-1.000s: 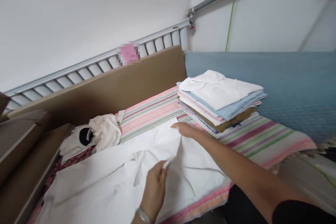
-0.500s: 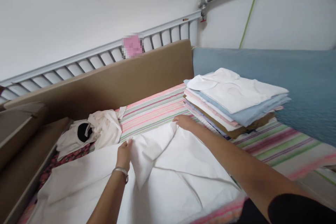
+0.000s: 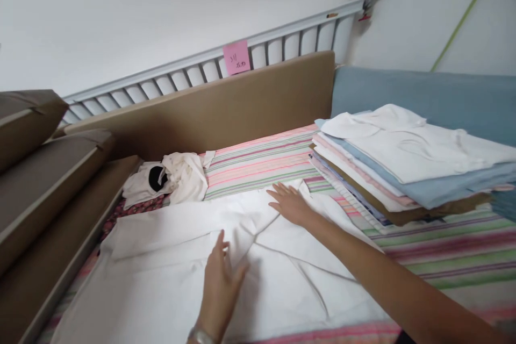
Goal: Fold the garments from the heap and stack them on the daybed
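Observation:
A large white garment lies spread over a striped cloth, with creases and folded flaps near its middle. My right hand rests on its far edge, fingers stretched and spread. Just above the garment's middle is my left hand, fingers apart and holding nothing; I cannot tell whether it touches the fabric. A bracelet circles my left wrist. To the right of my right hand stands a stack of folded clothes, topped by a white piece over blue, pink and brown ones.
A crumpled cream cloth with a black round patch lies at the back left. Brown cushions pile up on the left. A brown panel and a blue panel border the striped cloth. A pink note hangs on the radiator.
Both hands have let go of the white fabric they were pinching. The raised flap now lies flatter. My left hand has moved down and nearer. The view has shifted left.

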A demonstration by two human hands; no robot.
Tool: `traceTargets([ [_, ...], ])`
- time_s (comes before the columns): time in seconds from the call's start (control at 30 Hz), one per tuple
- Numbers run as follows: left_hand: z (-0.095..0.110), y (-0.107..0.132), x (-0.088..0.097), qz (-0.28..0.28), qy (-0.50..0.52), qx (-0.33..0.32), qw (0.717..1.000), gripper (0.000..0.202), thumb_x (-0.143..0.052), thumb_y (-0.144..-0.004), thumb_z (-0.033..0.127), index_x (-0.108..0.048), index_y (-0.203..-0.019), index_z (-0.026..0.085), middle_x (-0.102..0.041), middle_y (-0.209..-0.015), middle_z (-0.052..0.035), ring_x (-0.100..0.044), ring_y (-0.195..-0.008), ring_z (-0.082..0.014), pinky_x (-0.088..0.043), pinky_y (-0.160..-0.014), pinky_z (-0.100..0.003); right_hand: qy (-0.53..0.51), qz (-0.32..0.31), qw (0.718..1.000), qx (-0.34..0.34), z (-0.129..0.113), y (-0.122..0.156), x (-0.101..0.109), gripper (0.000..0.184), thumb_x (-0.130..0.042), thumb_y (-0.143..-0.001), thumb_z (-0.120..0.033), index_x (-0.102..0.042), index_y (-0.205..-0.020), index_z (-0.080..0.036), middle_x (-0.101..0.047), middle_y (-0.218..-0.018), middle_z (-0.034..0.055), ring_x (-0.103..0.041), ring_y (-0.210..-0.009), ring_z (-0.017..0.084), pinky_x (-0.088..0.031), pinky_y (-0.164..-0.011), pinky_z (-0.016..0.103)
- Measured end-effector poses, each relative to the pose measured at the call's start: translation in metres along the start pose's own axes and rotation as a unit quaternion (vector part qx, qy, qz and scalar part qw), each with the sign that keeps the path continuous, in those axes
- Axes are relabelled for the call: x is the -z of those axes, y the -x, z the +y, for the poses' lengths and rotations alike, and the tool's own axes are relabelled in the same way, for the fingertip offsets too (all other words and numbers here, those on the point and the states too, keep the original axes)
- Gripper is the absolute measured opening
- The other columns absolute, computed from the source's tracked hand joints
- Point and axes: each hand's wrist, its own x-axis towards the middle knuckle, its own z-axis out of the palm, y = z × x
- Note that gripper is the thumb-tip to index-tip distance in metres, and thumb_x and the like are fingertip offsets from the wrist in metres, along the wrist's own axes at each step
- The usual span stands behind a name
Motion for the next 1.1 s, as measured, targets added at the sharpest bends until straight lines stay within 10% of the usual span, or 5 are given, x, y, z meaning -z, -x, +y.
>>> traceTargets([
  [0.47,-0.023,0.01,0.016,-0.048,-0.216,-0.063,0.973,0.044,-0.041,-0.078,0.005,-0.06,-0.112,0.026,-0.063,-0.086,-0.0059,-0.056,-0.083,-0.0197,-0.041,-0.081,-0.035,0.024,-0.019,0.999,-0.035,0.004,0.001,-0.031,0.054,-0.025,-0.089,-0.053,-0.036,-0.137,-0.03,-0.023,-0.149,0.0029,-0.016,-0.137,0.022,-0.014,-0.109,0.048],
  [0.67,0.003,0.008,0.022,-0.016,-0.235,-0.121,0.964,0.045,-0.049,-0.083,0.029,-0.047,-0.128,0.025,-0.049,-0.131,-0.0109,-0.042,-0.12,-0.0285,-0.031,-0.101,-0.05,0.06,0.006,0.998,-0.031,0.017,0.0,-0.05,0.055,-0.028,-0.086,-0.053,-0.04,-0.135,-0.031,-0.028,-0.147,0.0024,-0.021,-0.136,0.024,-0.017,-0.108,0.048],
  [0.87,-0.032,0.002,0.008,-0.176,-0.182,-0.129,0.959,0.061,-0.046,-0.082,0.05,-0.031,-0.138,0.029,-0.024,-0.149,-0.0079,-0.018,-0.136,-0.0301,-0.016,-0.107,-0.061,0.069,0.008,0.997,-0.035,-0.003,-0.012,-0.046,0.062,-0.032,-0.078,-0.058,-0.047,-0.131,-0.03,-0.031,-0.145,0.0074,-0.024,-0.134,0.029,-0.025,-0.104,0.053],
  [0.97,-0.063,-0.002,0.039,-0.096,-0.159,-0.123,0.975,0.056,-0.049,-0.083,0.039,-0.033,-0.136,0.03,-0.028,-0.147,-0.0059,-0.02,-0.136,-0.0257,-0.019,-0.108,-0.056,0.033,0.064,0.996,0.055,-0.059,0.002,-0.042,0.061,-0.029,-0.081,-0.059,-0.044,-0.133,-0.03,-0.028,-0.146,0.0034,-0.022,-0.135,0.026,-0.023,-0.107,0.051],
  [1.1,-0.124,-0.005,0.134,0.151,-0.154,0.035,0.976,0.045,-0.05,-0.079,0.022,-0.048,-0.124,0.017,-0.045,-0.136,-0.0133,-0.033,-0.131,-0.0225,-0.024,-0.109,-0.043,-0.017,0.018,0.991,0.131,-0.122,0.027,-0.063,0.055,-0.031,-0.083,-0.06,-0.041,-0.133,-0.038,-0.033,-0.143,-0.0024,-0.029,-0.133,0.025,-0.027,-0.107,0.05],
])
